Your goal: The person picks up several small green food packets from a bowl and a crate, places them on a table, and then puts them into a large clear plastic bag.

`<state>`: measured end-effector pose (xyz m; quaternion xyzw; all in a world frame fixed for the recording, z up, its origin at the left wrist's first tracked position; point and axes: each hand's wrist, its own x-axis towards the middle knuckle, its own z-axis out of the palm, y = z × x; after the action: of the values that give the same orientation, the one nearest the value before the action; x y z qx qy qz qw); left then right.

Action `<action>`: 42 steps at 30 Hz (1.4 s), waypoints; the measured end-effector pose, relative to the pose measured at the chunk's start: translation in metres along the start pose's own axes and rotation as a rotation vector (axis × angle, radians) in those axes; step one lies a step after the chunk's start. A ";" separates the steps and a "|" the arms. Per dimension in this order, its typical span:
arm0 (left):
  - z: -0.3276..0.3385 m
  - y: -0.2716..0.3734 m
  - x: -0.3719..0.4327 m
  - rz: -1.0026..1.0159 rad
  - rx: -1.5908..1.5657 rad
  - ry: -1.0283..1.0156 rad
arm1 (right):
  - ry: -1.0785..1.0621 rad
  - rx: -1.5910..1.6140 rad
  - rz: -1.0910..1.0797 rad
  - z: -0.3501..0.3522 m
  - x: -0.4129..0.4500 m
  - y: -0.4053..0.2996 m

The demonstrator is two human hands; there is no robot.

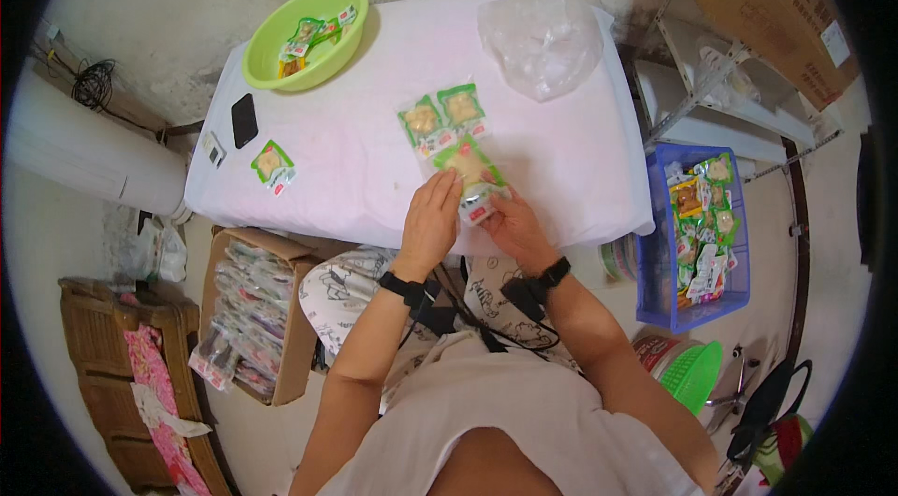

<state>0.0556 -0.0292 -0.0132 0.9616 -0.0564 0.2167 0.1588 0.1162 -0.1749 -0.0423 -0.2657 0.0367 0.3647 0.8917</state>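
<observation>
Near the front edge of the cloth-covered table (351, 166), both my hands hold a green-edged plastic food packet (468, 163) with pale contents. My left hand (431, 215) grips its left side, fingers over the top. On the lower right corner, my right hand (518, 228) has thumb and fingers around the packet. Just beyond lie two similar green-edged packets, a left one (422, 120) and a right one (461, 107), which look to share a clear outer bag. Another small packet (273, 163) lies apart to the left.
A green basin (256, 61) with several packets stands at the back left. A phone (245, 121) and a small white device (214, 149) lie left. Clear plastic bags (544, 37) sit back right. A blue crate (656, 271) and cardboard box (298, 335), both with packets, flank the table.
</observation>
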 end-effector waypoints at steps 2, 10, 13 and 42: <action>-0.003 0.001 0.001 -0.012 -0.004 0.015 | -0.043 0.055 -0.009 0.005 0.018 0.007; -0.006 0.004 0.004 -0.016 -0.060 0.011 | 0.023 -1.451 -0.733 -0.010 0.100 0.011; -0.002 0.003 0.006 -0.035 -0.096 -0.006 | 0.053 -1.682 -0.806 -0.010 0.106 0.014; -0.011 -0.005 0.013 -0.123 -0.429 0.014 | -0.054 -1.161 -0.609 -0.020 0.103 0.006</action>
<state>0.0643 -0.0215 0.0002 0.9060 -0.0413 0.1964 0.3728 0.1903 -0.1165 -0.0887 -0.6932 -0.2653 0.0630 0.6671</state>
